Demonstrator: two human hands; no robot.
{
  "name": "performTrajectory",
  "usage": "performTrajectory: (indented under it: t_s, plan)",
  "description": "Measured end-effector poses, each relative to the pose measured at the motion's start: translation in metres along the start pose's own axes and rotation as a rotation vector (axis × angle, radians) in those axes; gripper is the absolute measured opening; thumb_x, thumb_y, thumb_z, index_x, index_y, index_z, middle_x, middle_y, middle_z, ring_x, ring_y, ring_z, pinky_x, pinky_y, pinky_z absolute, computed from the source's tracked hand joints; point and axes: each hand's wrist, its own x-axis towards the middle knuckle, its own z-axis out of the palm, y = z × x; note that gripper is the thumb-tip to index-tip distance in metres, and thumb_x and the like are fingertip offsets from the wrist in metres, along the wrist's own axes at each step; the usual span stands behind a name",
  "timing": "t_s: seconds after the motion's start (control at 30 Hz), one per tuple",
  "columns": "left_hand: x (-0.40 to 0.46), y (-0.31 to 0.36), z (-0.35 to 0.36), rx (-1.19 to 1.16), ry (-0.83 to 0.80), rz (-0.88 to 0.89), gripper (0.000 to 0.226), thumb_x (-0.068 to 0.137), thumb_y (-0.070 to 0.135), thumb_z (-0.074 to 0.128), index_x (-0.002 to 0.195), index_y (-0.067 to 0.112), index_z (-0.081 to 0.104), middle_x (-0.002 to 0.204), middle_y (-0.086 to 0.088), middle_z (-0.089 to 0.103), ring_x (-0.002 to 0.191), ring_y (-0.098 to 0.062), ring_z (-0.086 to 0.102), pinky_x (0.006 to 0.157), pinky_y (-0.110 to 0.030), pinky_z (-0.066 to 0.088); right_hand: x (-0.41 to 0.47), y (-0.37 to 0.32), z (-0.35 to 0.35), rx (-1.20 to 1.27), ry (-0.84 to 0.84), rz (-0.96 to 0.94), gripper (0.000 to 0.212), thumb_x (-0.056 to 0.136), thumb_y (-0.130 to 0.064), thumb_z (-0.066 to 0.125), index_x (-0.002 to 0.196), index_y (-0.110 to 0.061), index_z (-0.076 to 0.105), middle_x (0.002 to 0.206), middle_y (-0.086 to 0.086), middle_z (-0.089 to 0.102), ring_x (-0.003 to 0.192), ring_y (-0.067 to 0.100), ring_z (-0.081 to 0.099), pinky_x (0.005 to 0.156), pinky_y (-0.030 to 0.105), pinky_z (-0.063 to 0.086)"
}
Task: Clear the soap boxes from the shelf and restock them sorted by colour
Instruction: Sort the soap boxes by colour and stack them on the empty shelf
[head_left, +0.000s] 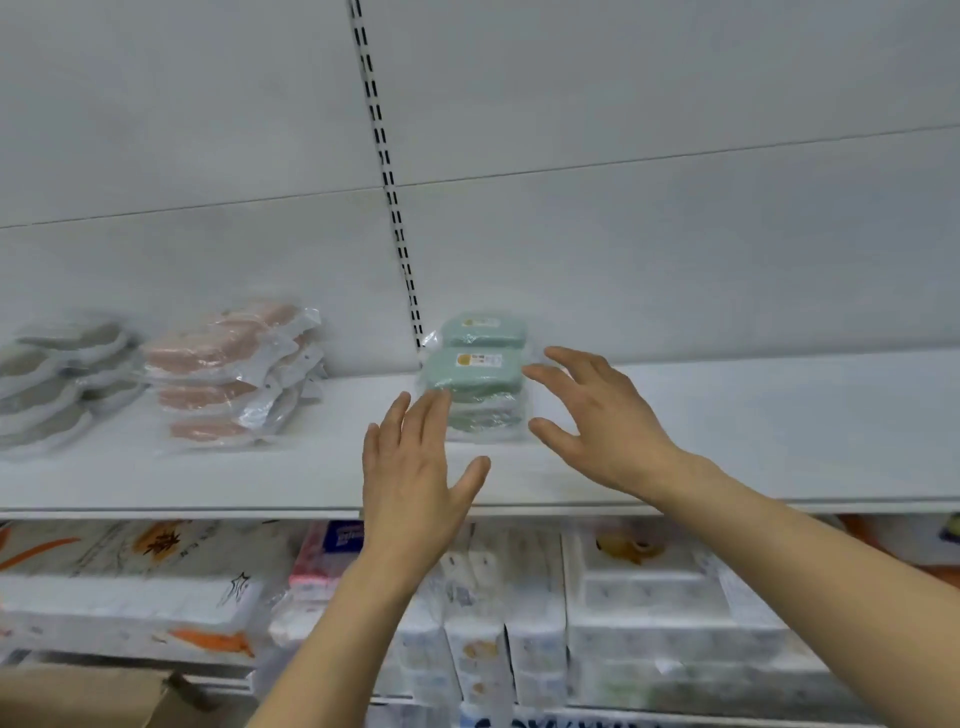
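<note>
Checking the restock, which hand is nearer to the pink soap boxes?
Left. The left hand is open in front of the green soap boxes, just right of the pink soap boxes. The right hand is farther right, beyond the green stack.

head cam: single view | worn at head height, close to the white shelf (727, 415) | faced forward, slightly downward | wide-angle

Both hands (415, 467) (597, 415) outstretched, fingers spread

Both forearms bare, no sleeves, rings or watch.
</note>
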Motion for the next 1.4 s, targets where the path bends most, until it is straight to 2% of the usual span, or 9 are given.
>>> performTrajectory:
  t_s: [0.13,0.27,0.37,0.63,0.8,0.97,1.1,1.23,1.4]
  plan:
    - [-0.057,0.041,0.005,-0.022,0.045,0.104,0.066,0.088,0.057,0.044,0.140,0.016,0.047,0.134,-0.003,0.056,0.130,-0.026,0.045,0.106,-0.051,0.039,-0.086,0.012,-0.012,-0.028,0.146,-0.054,0.046,0.086,-0.039,0.047,0.125,-0.019,0.060,0.133,0.007,0.056,0.117,0.029,0.055,0.088,0.042,0.048]
    - [-0.126,0.082,0.028,-0.123,-0.055,0.111,0.064,0.087,0.056,0.047,0.139,0.018,0.047,0.129,-0.002,0.058,0.118,-0.023,0.052,0.101,-0.043,0.041,-0.179,0.037,-0.012,0.010,0.064,-0.001,0.044,0.087,-0.037,0.048,0.126,-0.020,0.059,0.127,0.003,0.058,0.111,0.024,0.057,0.081,0.040,0.051]
    - [-0.188,0.108,0.061,-0.184,-0.250,0.073,0.063,0.088,0.056,0.049,0.140,0.020,0.045,0.131,0.000,0.055,0.121,-0.021,0.048,0.097,-0.041,0.042,-0.254,0.061,0.001,0.088,-0.027,0.099,0.043,0.089,-0.038,0.048,0.128,-0.021,0.057,0.122,0.000,0.058,0.107,0.022,0.058,0.074,0.033,0.049]
    - [-0.317,0.137,0.145,-0.268,-0.787,-0.190,0.079,0.090,0.046,0.062,0.153,0.020,0.022,0.154,-0.001,0.032,0.140,-0.020,0.032,0.110,-0.033,0.030,-0.417,0.102,0.071,0.157,-0.664,0.497,0.060,0.090,-0.032,0.059,0.145,-0.028,0.036,0.142,0.001,0.042,0.130,0.021,0.043,0.101,0.037,0.042]
    - [-0.343,0.140,0.206,-0.211,-0.990,-0.405,0.096,0.092,0.043,0.060,0.155,0.009,-0.004,0.155,-0.013,0.030,0.138,-0.031,0.037,0.101,-0.039,0.040,-0.485,0.122,0.139,0.158,-0.956,0.616,0.068,0.086,-0.032,0.064,0.146,-0.027,0.032,0.145,0.004,0.039,0.130,0.026,0.045,0.100,0.035,0.043]
    - [-0.358,0.133,0.257,-0.164,-0.998,-0.467,0.080,0.093,0.035,0.056,0.152,0.016,0.005,0.129,-0.014,0.059,0.109,-0.037,0.060,0.080,-0.042,0.048,-0.523,0.134,0.202,0.177,-1.117,0.689,0.077,0.084,-0.038,0.064,0.149,-0.027,0.024,0.144,0.009,0.042,0.127,0.032,0.048,0.101,0.037,0.044]
    - [-0.362,0.127,0.260,-0.189,-0.915,-0.470,0.072,0.087,0.015,0.053,0.149,0.020,0.017,0.104,-0.015,0.066,0.092,-0.043,0.062,0.070,-0.041,0.046,-0.530,0.133,0.241,0.155,-1.241,0.694,0.100,0.077,-0.040,0.076,0.152,-0.026,0.010,0.150,0.009,0.031,0.136,0.031,0.035,0.107,0.040,0.038]
    - [-0.368,0.114,0.258,-0.268,-0.873,-0.462,0.082,0.080,0.007,0.055,0.151,0.022,0.017,0.102,-0.016,0.066,0.089,-0.043,0.062,0.069,-0.044,0.050,-0.529,0.120,0.267,0.104,-1.293,0.634,0.114,0.065,-0.031,0.086,0.147,-0.039,0.007,0.152,0.004,0.030,0.138,0.031,0.033,0.103,0.046,0.043]
    - [-0.368,0.084,0.255,-0.243,-0.841,-0.457,0.079,0.082,0.011,0.058,0.148,0.025,0.018,0.104,-0.015,0.066,0.092,-0.045,0.062,0.065,-0.037,0.042,-0.521,0.104,0.283,0.090,-1.237,0.556,0.110,0.064,-0.042,0.083,0.149,-0.029,0.015,0.151,0.002,0.031,0.138,0.027,0.031,0.106,0.043,0.039]
